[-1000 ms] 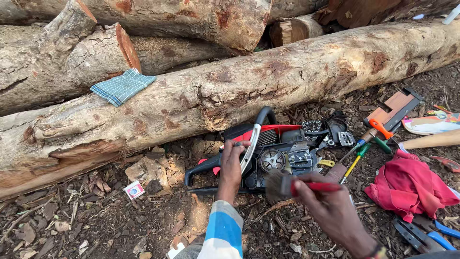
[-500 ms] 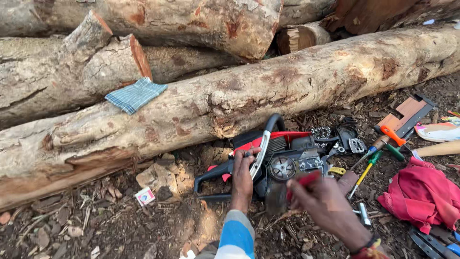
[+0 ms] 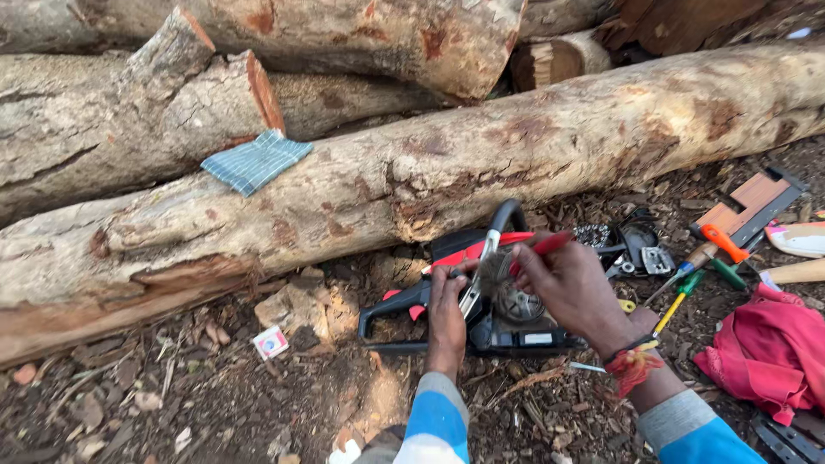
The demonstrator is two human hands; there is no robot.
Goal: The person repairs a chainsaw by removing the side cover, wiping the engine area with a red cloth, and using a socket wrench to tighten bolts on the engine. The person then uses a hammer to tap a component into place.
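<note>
Hands meet over a chainsaw lying on the ground at lower centre, just below a long log. Left hand reaches up from the bottom edge, fingers closed on the saw's body beside its silver bar. Right hand comes in from lower right, fingers gripping a red-handled brush whose bristles touch the saw. Right of it lie screwdrivers, a red cloth and a saw cover. A blue checked cloth rests on the log, upper left. Both hands hide much of the saw's middle.
</note>
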